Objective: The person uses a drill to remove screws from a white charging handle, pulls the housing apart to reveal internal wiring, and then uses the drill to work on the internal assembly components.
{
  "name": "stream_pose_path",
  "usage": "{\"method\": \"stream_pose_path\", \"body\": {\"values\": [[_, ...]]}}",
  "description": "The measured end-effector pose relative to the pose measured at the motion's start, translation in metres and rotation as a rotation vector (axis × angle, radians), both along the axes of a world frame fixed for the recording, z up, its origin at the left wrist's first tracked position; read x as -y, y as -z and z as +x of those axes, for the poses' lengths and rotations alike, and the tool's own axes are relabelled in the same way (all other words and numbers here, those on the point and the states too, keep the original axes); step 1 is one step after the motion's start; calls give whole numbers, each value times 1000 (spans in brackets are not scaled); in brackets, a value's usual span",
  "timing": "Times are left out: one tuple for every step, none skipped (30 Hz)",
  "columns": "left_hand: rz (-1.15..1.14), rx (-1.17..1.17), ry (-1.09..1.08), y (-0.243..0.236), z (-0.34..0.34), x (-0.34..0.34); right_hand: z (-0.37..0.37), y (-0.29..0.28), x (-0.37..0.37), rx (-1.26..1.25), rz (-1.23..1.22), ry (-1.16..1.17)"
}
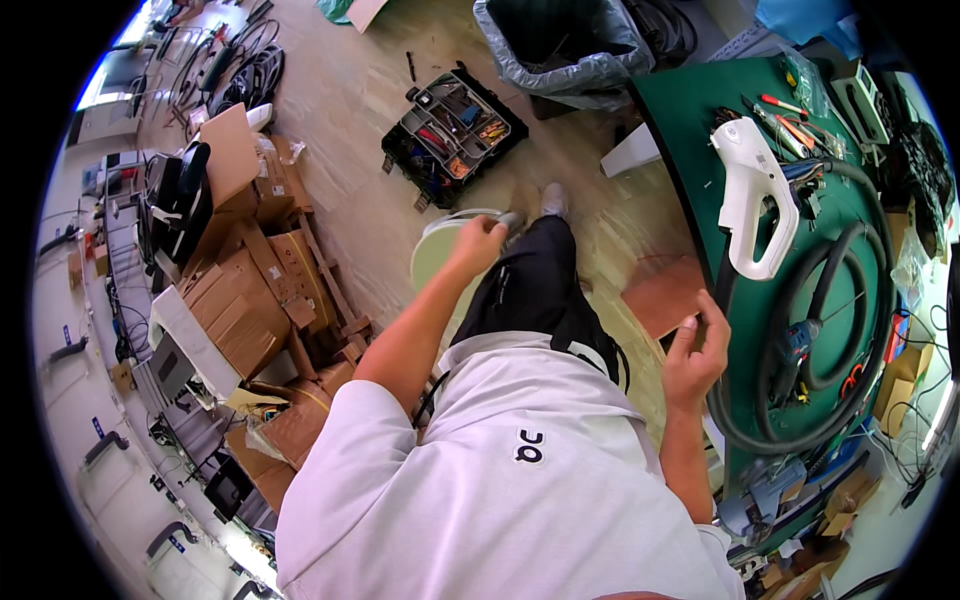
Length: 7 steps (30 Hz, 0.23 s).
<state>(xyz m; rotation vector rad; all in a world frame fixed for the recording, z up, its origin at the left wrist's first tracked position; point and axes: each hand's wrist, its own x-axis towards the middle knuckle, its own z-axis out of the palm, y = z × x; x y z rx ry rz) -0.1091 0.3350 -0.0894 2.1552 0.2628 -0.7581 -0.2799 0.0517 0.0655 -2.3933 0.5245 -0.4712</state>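
My left hand (480, 243) is in front of a round pale-green stool seat (432, 262), its fingers curled together. Whatever it may hold is hidden, and I cannot tell whether it touches the stool. My right hand (697, 358) hangs beside the near-left edge of the green table (668, 105), thumb and fingers apart with nothing between them. On that table lies a white charging gun (750, 195), its handle loop toward the right. A thick black cable (885, 290) coils next to it. Inside the coil rests a blue cordless drill (798, 340).
An open black toolbox (455, 135) full of hand tools sits on the floor ahead. Beyond it stands a lined bin (565, 75). Cardboard boxes (240, 310) pile up on the left. A brown board (665, 298) lies low beside the table. Screwdrivers (783, 104) lie at the table's far end.
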Motion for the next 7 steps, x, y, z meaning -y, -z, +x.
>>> {"method": "stream_pose_path", "body": {"values": [[22, 1, -7, 11, 2, -11, 7, 4, -3, 21, 4, -37], [45, 1, -13, 22, 5, -21, 13, 5, -6, -11, 33, -61], [67, 0, -20, 35, 10, -30, 21, 7, -9, -45, 61, -87], [90, -19, -36, 48, 18, -38, 30, 10, -11, -77, 90, -110], [113, -38, -52, 61, 27, -45, 38, 14, -13, -98, 87, -126], [135, -59, -66, 72, 40, -50, 47, 21, -14, -134, 132, -130], [146, -117, -85, 82, 54, -55, 56, 28, -15, -170, 178, -134]]}}
